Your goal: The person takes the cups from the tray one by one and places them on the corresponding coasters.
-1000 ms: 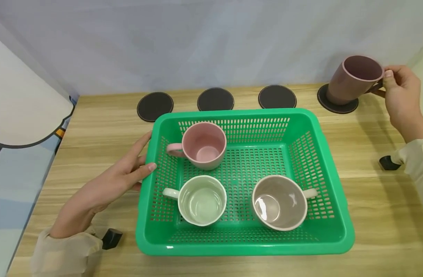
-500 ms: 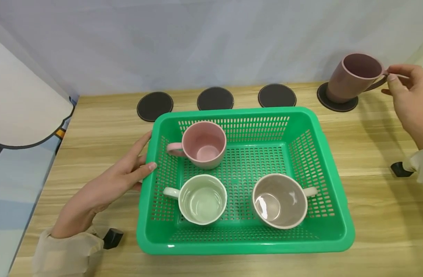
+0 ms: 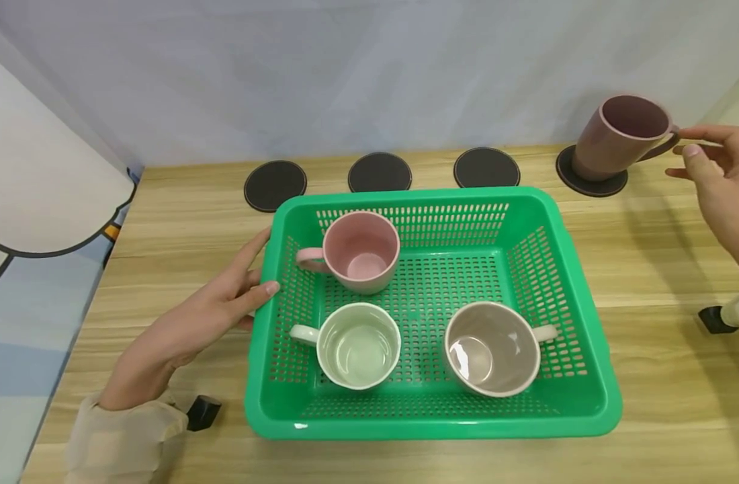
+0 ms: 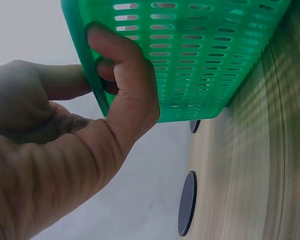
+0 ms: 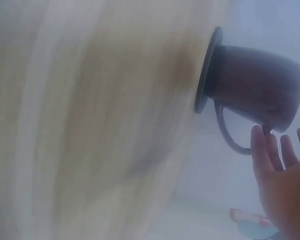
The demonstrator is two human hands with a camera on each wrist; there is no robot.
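Note:
The left hand [image 3: 233, 289] grips the left rim of a green plastic basket [image 3: 432, 429], thumb over the edge and fingers curled beneath, as the left wrist view shows. Inside the basket are a pink cup [image 3: 362, 250], a pale green cup [image 3: 359, 349] and a greyish-beige cup [image 3: 492, 349]. At the back right a mauve mug [image 3: 614, 148] stands upright on a black round coaster [image 3: 593, 190], its handle toward the right. By that handle is the right hand [image 3: 729, 175], its fingertips right at the handle's top and not curled round it; the right wrist view [image 5: 285, 185] shows its fingers extended.
Three more black coasters, the left one [image 3: 275, 185], the middle one [image 3: 379, 171] and the right one [image 3: 487, 167], lie in a row behind the basket on the wooden table [image 3: 182, 228]. A pale cloth backdrop [image 3: 369, 74] rises along the table's back edge.
The right hand has loosened its hold on the mauve mug's handle and drawn back slightly to the right. The mug stays on its coaster. The left hand keeps its grip on the basket.

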